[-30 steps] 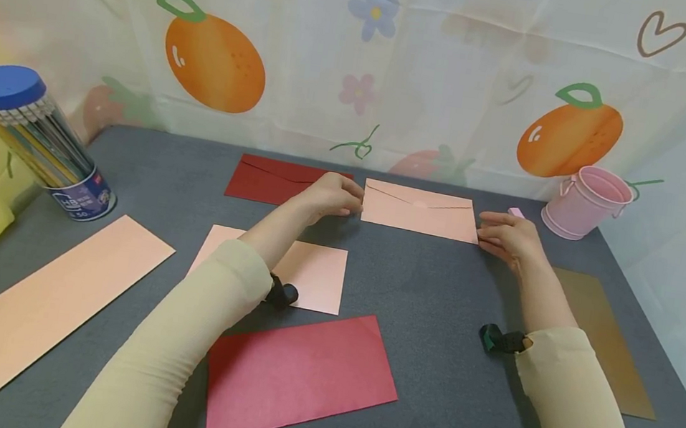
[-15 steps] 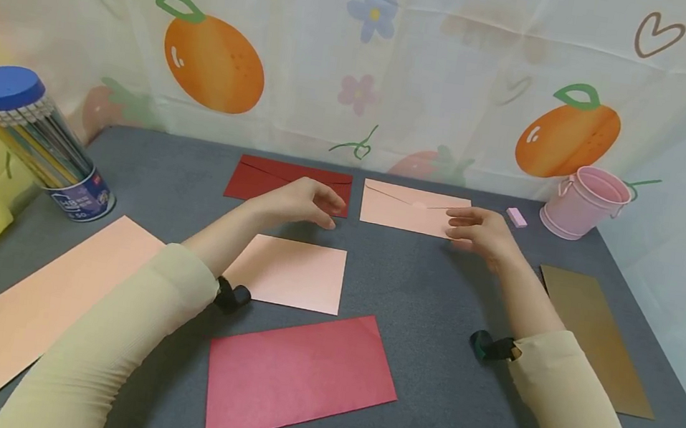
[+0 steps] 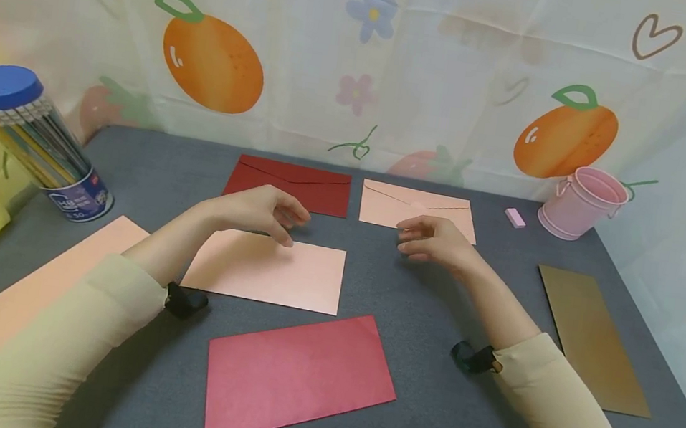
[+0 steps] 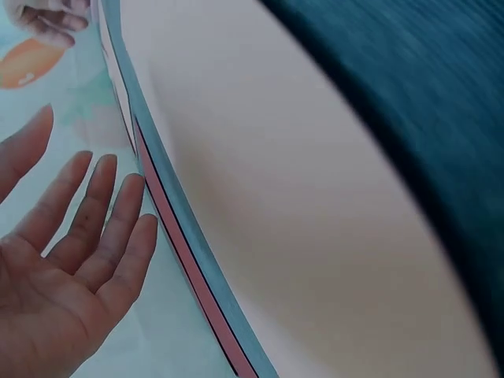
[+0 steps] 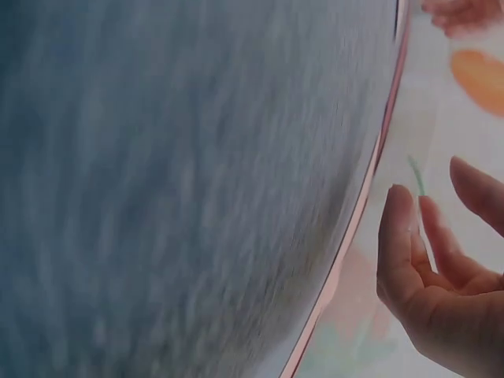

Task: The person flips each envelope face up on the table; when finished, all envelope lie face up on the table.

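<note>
My left hand hovers above the far edge of a pale pink envelope, its fingers relaxed and holding nothing. Its palm and spread fingers show in the left wrist view. My right hand, also holding nothing, hangs in front of a second pale pink envelope whose flap faces up. The right wrist view shows its fingers loosely bent. Left of that envelope lies a dark red envelope, flap side up. A rose-red envelope lies slanted nearest to me.
A long peach envelope lies at the left, a gold-brown one at the right. A blue-lidded tub of pencils stands back left. A pink bucket and a small pink eraser are back right, before a patterned curtain.
Both hands have drawn back from the far pale pink envelope. The left moved left and nearer, the right moved left and nearer. The pink eraser came into view. The envelopes stayed put.
</note>
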Tool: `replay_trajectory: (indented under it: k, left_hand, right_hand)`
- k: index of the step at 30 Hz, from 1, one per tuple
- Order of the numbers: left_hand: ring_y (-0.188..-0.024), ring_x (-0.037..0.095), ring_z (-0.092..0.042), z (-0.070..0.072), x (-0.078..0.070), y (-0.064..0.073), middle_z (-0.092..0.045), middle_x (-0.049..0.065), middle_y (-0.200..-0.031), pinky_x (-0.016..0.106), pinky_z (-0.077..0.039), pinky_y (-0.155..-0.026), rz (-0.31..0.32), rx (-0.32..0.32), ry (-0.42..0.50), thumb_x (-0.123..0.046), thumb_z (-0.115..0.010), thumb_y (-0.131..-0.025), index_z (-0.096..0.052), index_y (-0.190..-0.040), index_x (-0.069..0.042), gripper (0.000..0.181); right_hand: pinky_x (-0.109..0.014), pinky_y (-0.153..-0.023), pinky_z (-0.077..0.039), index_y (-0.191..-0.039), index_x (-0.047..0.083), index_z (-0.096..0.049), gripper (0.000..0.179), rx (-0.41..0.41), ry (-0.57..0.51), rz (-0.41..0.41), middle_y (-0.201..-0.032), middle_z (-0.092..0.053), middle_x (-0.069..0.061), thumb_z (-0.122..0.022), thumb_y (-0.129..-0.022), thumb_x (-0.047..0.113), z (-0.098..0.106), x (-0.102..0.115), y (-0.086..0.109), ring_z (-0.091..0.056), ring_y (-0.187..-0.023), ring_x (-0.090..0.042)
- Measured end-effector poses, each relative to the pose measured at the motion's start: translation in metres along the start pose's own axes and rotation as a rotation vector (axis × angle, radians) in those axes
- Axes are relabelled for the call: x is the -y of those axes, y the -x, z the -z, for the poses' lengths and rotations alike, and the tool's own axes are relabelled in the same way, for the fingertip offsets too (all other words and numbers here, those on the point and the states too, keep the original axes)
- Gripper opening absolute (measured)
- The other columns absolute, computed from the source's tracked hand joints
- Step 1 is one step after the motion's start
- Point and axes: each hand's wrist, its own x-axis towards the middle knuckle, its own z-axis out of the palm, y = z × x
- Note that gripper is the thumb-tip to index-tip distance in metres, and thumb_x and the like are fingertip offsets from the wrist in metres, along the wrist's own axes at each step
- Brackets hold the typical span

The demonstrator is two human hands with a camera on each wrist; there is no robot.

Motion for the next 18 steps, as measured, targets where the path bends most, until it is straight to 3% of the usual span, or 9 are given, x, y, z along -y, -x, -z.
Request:
replay_trajectory:
  k: [8, 14, 18]
  left_hand:
    - [-0.127, 0.035, -0.056, 0.012, 0.021, 0.019, -0.057, 0.018, -0.139, 0.045, -0.048, -0.107, 0.029, 0.001, -0.036, -0.013, -0.076, -0.084, -0.057, -0.135, -0.005, 0.055]
    - [-0.127, 0.036, -0.054, 0.027, 0.044, 0.032, -0.056, 0.021, -0.14, 0.047, -0.047, -0.108, 0.077, -0.006, -0.026, -0.015, -0.077, -0.083, -0.055, -0.136, -0.002, 0.058]
    - [-0.123, 0.033, -0.054, 0.038, 0.062, 0.041, -0.055, 0.022, -0.137, 0.04, -0.05, -0.103, 0.106, -0.008, -0.017, -0.018, -0.078, -0.083, -0.053, -0.136, 0.001, 0.061]
  right_hand:
    - [-0.038, -0.092, -0.059, -0.136, -0.003, -0.052, 0.049, 0.129, -0.018, -0.009, -0.13, -0.06, -0.024, -0.067, -0.09, 0.007, -0.027, 0.013, 0.003, -0.065, -0.102, -0.016]
    - [-0.035, -0.09, -0.06, -0.135, -0.003, -0.053, 0.047, 0.193, 0.008, -0.018, -0.126, -0.063, -0.021, -0.066, -0.092, 0.009, -0.04, 0.018, 0.004, -0.067, -0.097, -0.013]
    - [-0.036, -0.089, -0.06, -0.136, -0.004, -0.053, 0.048, 0.21, 0.014, -0.023, -0.124, -0.063, -0.021, -0.066, -0.092, 0.01, -0.046, 0.02, 0.005, -0.067, -0.096, -0.014]
